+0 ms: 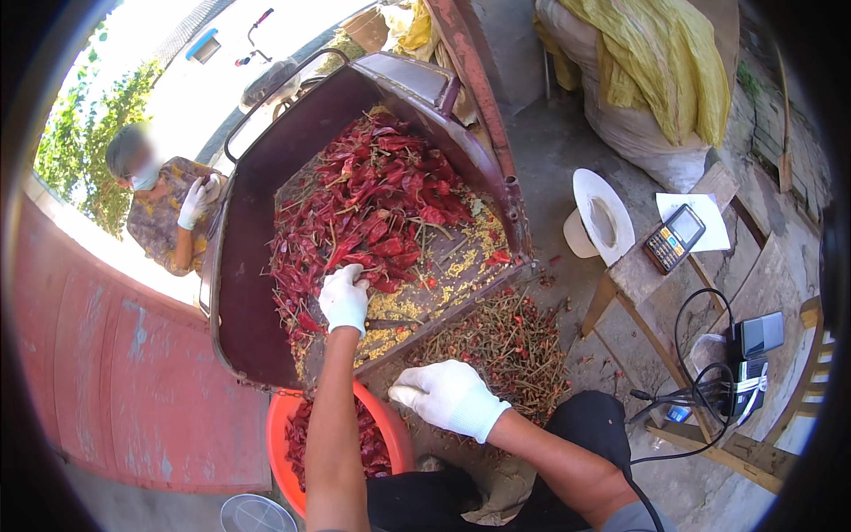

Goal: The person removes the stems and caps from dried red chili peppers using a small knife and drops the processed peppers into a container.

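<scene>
A heap of dried red chilies [377, 199] with stems lies in the dark maroon cart bed [246, 293], with yellow seeds scattered at its near right. My left hand [343, 300], in a white glove, reaches to the near edge of the heap. Its fingers are bent together at a dried red chili [340, 254]. My right hand [450, 401], also white-gloved, hangs above a pile of loose stems [510, 355] on the ground. Its fingers are pressed together; what they may hold is hidden. Below my left forearm, an orange basin [399, 430] contains red chili pieces.
Another person [168, 208] with gloves and a mask stands beyond the cart's left side. At right are a white hat [605, 217], a wooden bench [634, 279] bearing a handheld keypad device [675, 238], black cables [678, 390] and a large sack [620, 115]. A round sieve-like disc [257, 514] lies bottom left.
</scene>
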A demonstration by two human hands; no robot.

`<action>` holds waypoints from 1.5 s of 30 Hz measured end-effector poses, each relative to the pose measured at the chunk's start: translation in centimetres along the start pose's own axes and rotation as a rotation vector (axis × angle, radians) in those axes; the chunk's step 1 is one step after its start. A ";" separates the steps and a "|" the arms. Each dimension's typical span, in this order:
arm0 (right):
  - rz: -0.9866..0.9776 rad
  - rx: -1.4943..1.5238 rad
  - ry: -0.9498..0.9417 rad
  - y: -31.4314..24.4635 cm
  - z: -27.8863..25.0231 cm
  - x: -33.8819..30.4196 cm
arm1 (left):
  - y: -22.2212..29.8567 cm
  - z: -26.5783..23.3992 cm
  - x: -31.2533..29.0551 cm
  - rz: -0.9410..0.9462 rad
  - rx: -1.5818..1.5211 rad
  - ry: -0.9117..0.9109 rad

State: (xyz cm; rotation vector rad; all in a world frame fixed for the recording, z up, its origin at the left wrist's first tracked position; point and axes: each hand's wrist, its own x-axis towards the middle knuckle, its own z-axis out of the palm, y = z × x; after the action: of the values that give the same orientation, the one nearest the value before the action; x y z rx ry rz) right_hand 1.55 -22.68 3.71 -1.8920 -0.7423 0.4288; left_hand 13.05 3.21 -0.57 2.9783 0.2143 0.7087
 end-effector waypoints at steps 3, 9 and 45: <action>0.028 -0.001 0.032 0.0 -0.3 0.7 | 0.2 -0.2 -1.1 0.025 -0.046 0.133; 0.099 0.204 0.194 1.1 0.3 2.2 | 4.9 -5.9 -4.6 -0.296 -0.531 0.203; -0.110 -0.236 0.345 -4.0 2.2 2.7 | 6.4 -14.4 -12.6 -0.448 -1.086 -0.054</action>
State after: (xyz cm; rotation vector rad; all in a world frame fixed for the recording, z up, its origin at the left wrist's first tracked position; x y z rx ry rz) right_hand 1.07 -18.16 6.51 -2.0613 -0.6820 -0.0596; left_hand -3.81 -4.50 7.36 1.8239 0.3362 0.4568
